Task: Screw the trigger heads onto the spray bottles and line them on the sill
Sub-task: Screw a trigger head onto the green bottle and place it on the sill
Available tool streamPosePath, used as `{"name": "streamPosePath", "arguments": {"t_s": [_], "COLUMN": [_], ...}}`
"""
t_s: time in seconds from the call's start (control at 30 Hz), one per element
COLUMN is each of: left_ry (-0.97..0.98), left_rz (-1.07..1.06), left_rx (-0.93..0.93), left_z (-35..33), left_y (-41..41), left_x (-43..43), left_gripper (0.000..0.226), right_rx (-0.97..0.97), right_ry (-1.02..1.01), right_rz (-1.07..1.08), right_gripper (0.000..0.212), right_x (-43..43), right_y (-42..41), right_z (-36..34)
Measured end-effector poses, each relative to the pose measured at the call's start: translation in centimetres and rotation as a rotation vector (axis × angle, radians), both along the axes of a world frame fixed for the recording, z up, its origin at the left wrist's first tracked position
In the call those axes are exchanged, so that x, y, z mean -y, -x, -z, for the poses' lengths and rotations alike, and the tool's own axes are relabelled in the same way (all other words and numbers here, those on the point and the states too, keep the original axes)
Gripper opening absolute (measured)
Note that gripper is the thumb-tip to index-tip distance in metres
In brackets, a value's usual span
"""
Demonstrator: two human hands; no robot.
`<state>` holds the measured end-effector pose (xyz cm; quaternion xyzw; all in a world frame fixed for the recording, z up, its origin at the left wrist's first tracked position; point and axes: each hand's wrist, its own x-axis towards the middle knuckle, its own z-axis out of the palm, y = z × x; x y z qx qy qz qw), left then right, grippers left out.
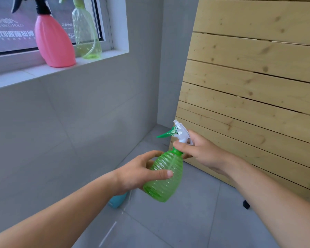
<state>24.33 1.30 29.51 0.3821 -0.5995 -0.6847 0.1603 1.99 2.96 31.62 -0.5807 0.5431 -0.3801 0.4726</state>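
Note:
A ribbed green spray bottle (pixel 164 178) is held in the air over the floor, tilted to the right. My left hand (pixel 138 173) wraps around its body. My right hand (pixel 202 152) pinches the neck just under the white trigger head (pixel 182 133), whose green lever points left. On the white sill (pixel 43 68) at the upper left stand a pink bottle (pixel 54 45) with a black trigger head and, to its right, a pale green see-through bottle (pixel 85 33) whose top is cut off by the frame.
A blue bottle (pixel 117 201) lies on the grey tiled floor, mostly hidden under my left forearm. A slatted wooden panel (pixel 258 86) leans against the wall at the right. A small black piece (pixel 246 204) lies on the floor near it.

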Motion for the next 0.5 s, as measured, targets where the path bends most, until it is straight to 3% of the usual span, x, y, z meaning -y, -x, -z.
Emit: {"name": "streamPosePath", "arguments": {"t_s": [0.1, 0.2, 0.27, 0.37, 0.5], "left_ry": [0.008, 0.0, -0.003, 0.004, 0.044], "left_rz": [-0.004, 0.008, 0.0, -0.012, -0.015], "left_rx": [-0.002, 0.014, 0.017, -0.002, 0.017], "left_z": [0.06, 0.29, 0.42, 0.5, 0.88], "left_y": [-0.09, -0.01, -0.08, -0.06, 0.23], "left_x": [0.05, -0.19, -0.14, 0.12, 0.11], "left_gripper": [0.061, 0.063, 0.063, 0.061, 0.073], "right_rx": [0.075, -0.056, -0.037, 0.071, -0.104], "right_ry": [0.033, 0.043, -0.014, 0.02, 0.057], "right_rz": [-0.037, 0.005, -0.049, -0.045, 0.09], "right_gripper": [0.022, 0.026, 0.025, 0.034, 0.061], "right_x": [0.0, 0.11, 0.01, -0.07, 0.35], "right_y": [0.24, -0.17, 0.03, 0.23, -0.6], "right_z": [-0.2, 0.35, 0.22, -0.17, 0.72]}}
